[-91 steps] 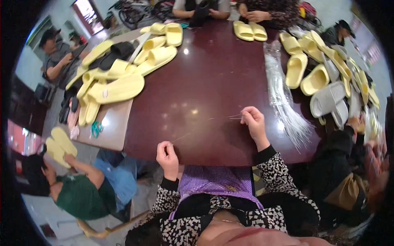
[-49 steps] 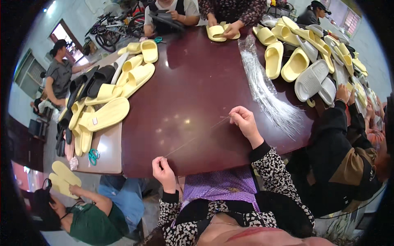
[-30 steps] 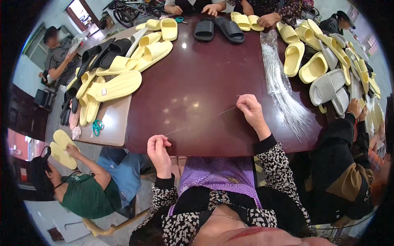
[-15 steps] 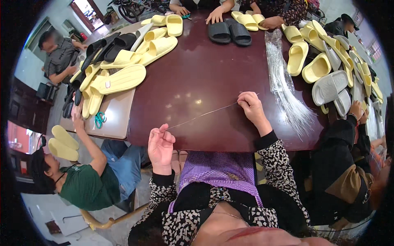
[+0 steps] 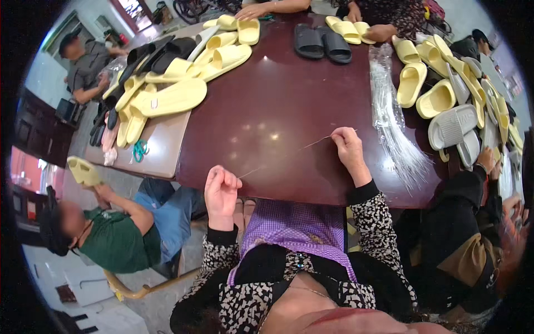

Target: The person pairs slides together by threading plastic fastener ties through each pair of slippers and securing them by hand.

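Note:
My left hand (image 5: 222, 192) is raised near the table's front edge, its fingers curled in a pinch on the end of a thin strand. To the right, my right hand (image 5: 349, 153) hovers over the table, thumb and fingers pinching a thin strand (image 5: 317, 143) too. Only the lengths near each hand show. I cannot tell whether they are one strand, since the middle is lost against the shiny dark red table (image 5: 267, 111). Beyond my right hand lies a bundle of long white strands (image 5: 397, 145), partly inside a clear plastic bag (image 5: 384, 72).
Yellow, black and grey slippers (image 5: 172, 97) are heaped at the left, beside teal scissors (image 5: 140, 150). Another slipper pile (image 5: 436, 97) lies at the right. A dark grey pair (image 5: 322, 43) sits at the back. Several people surround the table; one at left holds a yellow slipper (image 5: 83, 171).
The strand looked unbroken between my hands before; now its middle does not show. My left fingers have curled in more. The person at left has brought a yellow slipper up with both hands.

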`<state>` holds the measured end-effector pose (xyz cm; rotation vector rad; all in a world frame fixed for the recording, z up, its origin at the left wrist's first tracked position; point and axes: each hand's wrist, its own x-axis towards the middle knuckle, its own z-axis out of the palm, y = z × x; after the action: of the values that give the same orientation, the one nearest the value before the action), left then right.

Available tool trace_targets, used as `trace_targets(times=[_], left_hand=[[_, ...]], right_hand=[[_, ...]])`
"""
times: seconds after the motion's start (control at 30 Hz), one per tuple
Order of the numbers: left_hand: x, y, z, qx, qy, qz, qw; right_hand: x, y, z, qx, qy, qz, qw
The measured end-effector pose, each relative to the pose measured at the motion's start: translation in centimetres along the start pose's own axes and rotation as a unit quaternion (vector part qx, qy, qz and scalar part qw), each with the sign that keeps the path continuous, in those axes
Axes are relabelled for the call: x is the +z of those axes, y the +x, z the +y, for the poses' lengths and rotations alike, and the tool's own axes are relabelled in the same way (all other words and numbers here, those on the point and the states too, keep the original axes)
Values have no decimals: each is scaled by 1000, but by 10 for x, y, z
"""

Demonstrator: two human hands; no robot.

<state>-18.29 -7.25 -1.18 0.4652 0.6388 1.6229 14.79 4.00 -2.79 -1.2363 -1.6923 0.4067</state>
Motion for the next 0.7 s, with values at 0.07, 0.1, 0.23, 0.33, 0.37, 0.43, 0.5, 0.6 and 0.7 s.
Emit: trace_targets(times=[0.07, 0.1, 0.23, 0.33, 0.37, 0.43, 0.5, 0.6, 0.7], left_hand=[[-2, -2, 0, 8, 10, 32, 999], [-4, -1, 0, 0, 10, 41, 999], [-12, 2, -1, -17, 10, 77, 997], [-20, -1, -1, -28, 17, 93, 995], [-23, -2, -2, -32, 21, 85, 996], [-26, -4, -4, -40, 28, 68, 997], [-27, -6, -5, -47, 36, 64, 996], [-26, -8, -5, -64, 54, 53, 995], [-24, -13, -4, -67, 118, 33, 990]], right_hand=[[2, -1, -1, -9, 3, -11, 1000], [2, -2, 1, -13, 1, 0, 1000], [0, -1, 5, -11, -1, 10, 1000], [0, -1, 6, 12, -6, 6, 1000], [1, -2, 9, 14, 6, 9, 1000], [2, -3, 12, 18, 30, 18, 999], [0, -2, 14, 23, 31, 19, 999], [-1, -3, 12, 36, 32, 25, 999], [-4, -3, 5, 52, 32, 30, 998]])
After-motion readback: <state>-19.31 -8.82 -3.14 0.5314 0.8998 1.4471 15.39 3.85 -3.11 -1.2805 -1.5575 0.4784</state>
